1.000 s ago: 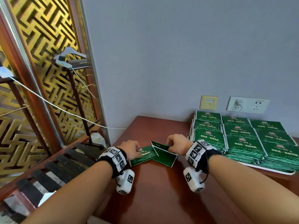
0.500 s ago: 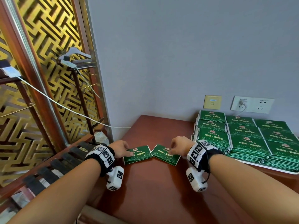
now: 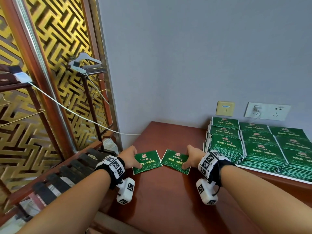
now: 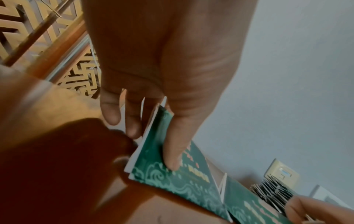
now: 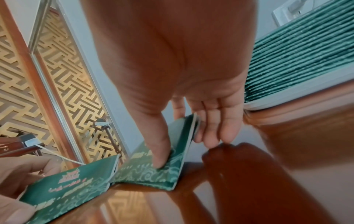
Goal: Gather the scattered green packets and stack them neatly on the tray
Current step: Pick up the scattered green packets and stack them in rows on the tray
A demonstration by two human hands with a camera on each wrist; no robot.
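Loose packets (image 3: 146, 161) now apart; fingers (image 4: 172, 151) of both hands pinch one each, possibly more; tray (image 3: 273, 173) packed

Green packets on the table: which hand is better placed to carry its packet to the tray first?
The right hand. It already grips the right packet and is nearer the tray; the left hand would have to cross over.

The left hand (image 4: 164, 63) is holding a green packet (image 4: 172, 171) by its edge, with the thumb (image 4: 172, 151) lying on top and the fingers (image 4: 111, 109) going under. The packet is tilting up off the brown table (image 4: 57, 174). Another green packet (image 4: 247, 203) is sitting just beside it, corners touching.
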